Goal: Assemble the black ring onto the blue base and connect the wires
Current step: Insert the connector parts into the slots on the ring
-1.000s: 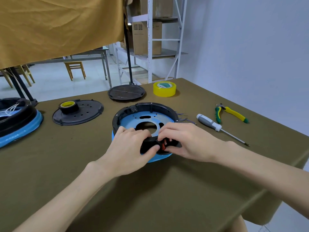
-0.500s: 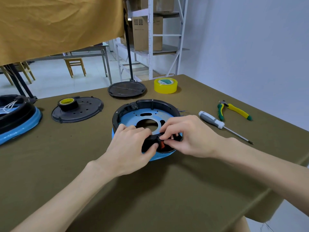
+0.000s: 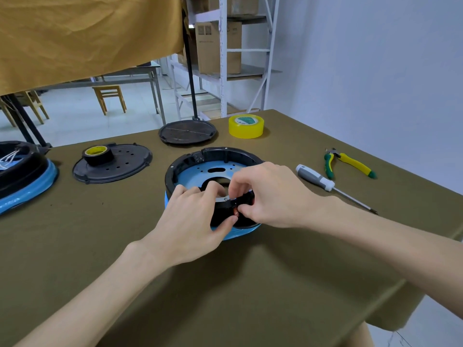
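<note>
The black ring (image 3: 213,154) is sitting on the blue base (image 3: 200,175) in the middle of the tabletop (image 3: 250,284). Your left hand (image 3: 193,221) is gripping the ring's near edge. Your right hand (image 3: 273,194) is pinching a small red piece (image 3: 235,212) there.

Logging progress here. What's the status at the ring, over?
Left hand grips black ring near edge. Right hand pinches small red connector there. Ring seated on blue base. Nothing obstructing.
</note>
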Demonstrator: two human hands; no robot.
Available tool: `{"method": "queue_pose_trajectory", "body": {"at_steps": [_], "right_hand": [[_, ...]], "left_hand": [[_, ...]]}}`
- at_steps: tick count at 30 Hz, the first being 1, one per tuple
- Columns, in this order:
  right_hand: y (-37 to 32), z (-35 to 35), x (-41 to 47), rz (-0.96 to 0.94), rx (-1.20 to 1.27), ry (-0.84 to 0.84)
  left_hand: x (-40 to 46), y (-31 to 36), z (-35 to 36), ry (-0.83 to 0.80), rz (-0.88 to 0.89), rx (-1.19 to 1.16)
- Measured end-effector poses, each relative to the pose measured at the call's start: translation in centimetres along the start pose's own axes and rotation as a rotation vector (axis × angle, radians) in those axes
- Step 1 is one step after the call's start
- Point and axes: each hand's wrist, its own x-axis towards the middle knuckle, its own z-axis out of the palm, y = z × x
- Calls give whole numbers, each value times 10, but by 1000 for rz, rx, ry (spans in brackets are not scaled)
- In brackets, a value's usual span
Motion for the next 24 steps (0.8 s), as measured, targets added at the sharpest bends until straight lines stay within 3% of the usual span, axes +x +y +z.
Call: {"method": "queue_pose_trajectory", "body": {"at_steps": [4,8,13,16,21,24], "right_hand": [[8,4,-7,16,64,30],[26,8,-15,6,322,66],[45,13,-17,96,457,95],[50,17,-10,69,440,98],[60,29,-6,26,167,119],[72,29,-1,28,221,102]], "left_hand": [[0,1,0,10,0,7],[0,3,1,42,-28,-15],[2,2,4,76,-69,-40],[6,-2,5,97,-96,-46],[10,-11,4,119,-116,-33],[9,-15,5,107,-116,-38]]}}
